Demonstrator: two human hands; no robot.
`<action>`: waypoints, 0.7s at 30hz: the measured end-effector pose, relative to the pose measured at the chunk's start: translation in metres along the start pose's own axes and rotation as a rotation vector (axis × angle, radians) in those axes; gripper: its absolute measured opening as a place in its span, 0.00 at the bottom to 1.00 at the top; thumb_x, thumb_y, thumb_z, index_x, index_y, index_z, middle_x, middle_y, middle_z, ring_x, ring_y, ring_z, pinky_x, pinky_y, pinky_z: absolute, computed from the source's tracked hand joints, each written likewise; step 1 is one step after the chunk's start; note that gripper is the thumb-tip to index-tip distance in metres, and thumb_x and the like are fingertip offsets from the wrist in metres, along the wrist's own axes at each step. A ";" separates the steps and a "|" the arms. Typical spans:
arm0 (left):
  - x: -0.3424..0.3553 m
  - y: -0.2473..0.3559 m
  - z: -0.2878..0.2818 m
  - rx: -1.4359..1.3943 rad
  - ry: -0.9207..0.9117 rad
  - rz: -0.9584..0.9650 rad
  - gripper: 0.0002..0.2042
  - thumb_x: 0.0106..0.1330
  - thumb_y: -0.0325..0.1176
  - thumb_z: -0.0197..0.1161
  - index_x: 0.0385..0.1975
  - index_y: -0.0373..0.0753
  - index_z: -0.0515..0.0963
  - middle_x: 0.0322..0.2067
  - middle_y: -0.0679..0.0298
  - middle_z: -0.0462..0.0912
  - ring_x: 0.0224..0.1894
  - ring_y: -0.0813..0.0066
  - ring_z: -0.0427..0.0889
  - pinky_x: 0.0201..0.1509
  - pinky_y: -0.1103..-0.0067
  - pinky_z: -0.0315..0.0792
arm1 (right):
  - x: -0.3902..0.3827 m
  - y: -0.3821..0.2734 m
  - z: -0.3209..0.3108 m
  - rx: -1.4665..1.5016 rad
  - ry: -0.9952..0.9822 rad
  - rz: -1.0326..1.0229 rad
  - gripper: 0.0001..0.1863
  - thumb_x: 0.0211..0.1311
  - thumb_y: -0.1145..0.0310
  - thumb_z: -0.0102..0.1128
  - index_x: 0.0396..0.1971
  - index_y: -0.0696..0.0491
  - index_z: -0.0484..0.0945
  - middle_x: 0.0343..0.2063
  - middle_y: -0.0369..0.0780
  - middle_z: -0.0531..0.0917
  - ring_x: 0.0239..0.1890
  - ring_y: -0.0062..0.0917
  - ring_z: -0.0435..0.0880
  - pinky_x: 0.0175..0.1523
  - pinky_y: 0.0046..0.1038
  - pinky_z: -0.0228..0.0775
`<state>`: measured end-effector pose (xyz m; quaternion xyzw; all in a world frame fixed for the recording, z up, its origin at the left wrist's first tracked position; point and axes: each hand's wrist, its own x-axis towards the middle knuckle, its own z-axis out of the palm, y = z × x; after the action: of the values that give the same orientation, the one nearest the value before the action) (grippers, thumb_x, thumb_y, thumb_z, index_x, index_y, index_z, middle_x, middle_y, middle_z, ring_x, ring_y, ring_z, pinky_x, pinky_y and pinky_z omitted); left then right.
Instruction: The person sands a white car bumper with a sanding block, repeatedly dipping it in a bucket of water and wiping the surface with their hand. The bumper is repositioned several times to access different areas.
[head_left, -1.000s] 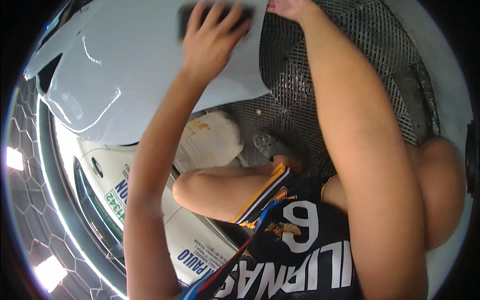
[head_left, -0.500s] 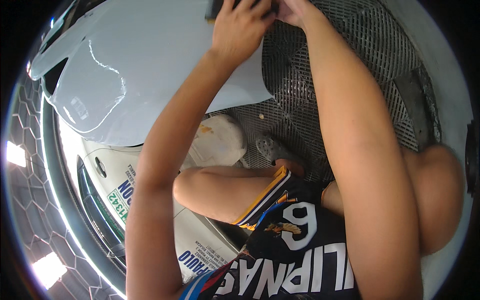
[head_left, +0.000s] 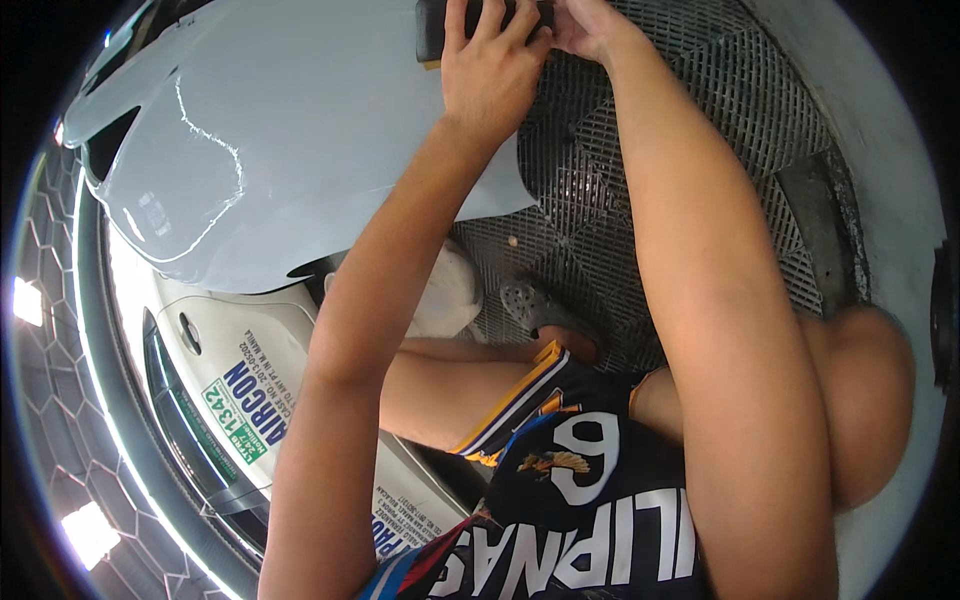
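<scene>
My left hand [head_left: 490, 60] is closed over a black block [head_left: 432, 30] with a yellowish lower layer, at the upper right part of a glossy pale grey car panel [head_left: 280, 130]. Just right of it, my right hand [head_left: 585, 28] has bent fingers beside the block's right end, at the panel's edge; what they grip is hidden. Both bare forearms reach up from the lower edge.
A white car door [head_left: 230, 330] with lettering stands at left. A pale rounded object [head_left: 450, 290] lies below the panel, beside my clog-shod foot [head_left: 530, 305], on grey grid floor tiles [head_left: 700, 100]. A grey wall surface [head_left: 880, 150] curves along the right.
My left hand and the block have moved right to the panel's edge, beside my right hand. My left forearm has swung rightward with them. My right hand has shifted only slightly.
</scene>
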<state>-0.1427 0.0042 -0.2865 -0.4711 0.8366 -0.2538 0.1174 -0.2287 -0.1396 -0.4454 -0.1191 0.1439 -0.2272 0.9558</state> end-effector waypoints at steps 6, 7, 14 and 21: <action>-0.119 -0.008 -0.058 -0.033 -0.324 -0.017 0.28 0.55 0.25 0.65 0.57 0.59 0.85 0.73 0.71 0.70 0.72 0.62 0.68 0.78 0.50 0.51 | 0.004 0.000 -0.001 0.012 -0.021 -0.006 0.27 0.75 0.42 0.52 0.48 0.53 0.82 0.46 0.43 0.87 0.50 0.37 0.85 0.62 0.44 0.72; -0.121 -0.009 -0.057 -0.039 -0.344 -0.016 0.28 0.54 0.25 0.64 0.57 0.58 0.85 0.73 0.71 0.69 0.72 0.62 0.68 0.78 0.50 0.51 | 0.005 0.000 -0.001 0.027 -0.009 -0.017 0.27 0.75 0.42 0.52 0.49 0.53 0.82 0.46 0.43 0.87 0.50 0.37 0.85 0.62 0.45 0.72; -0.010 0.020 -0.001 0.034 -0.064 -0.049 0.18 0.62 0.31 0.63 0.53 0.49 0.85 0.64 0.64 0.76 0.66 0.58 0.72 0.77 0.52 0.57 | 0.011 0.002 -0.002 0.000 -0.066 -0.043 0.27 0.76 0.43 0.51 0.51 0.52 0.81 0.50 0.43 0.86 0.55 0.38 0.82 0.63 0.47 0.71; -0.147 0.007 -0.036 0.008 -0.409 0.065 0.24 0.63 0.33 0.61 0.59 0.63 0.83 0.72 0.74 0.69 0.72 0.64 0.68 0.78 0.51 0.53 | 0.013 0.001 0.001 -0.017 0.076 -0.031 0.28 0.77 0.41 0.49 0.51 0.53 0.81 0.50 0.44 0.86 0.55 0.38 0.82 0.65 0.48 0.70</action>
<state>-0.0861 0.1431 -0.2658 -0.4853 0.8090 -0.1522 0.2947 -0.2165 -0.1448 -0.4474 -0.1207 0.1801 -0.2453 0.9449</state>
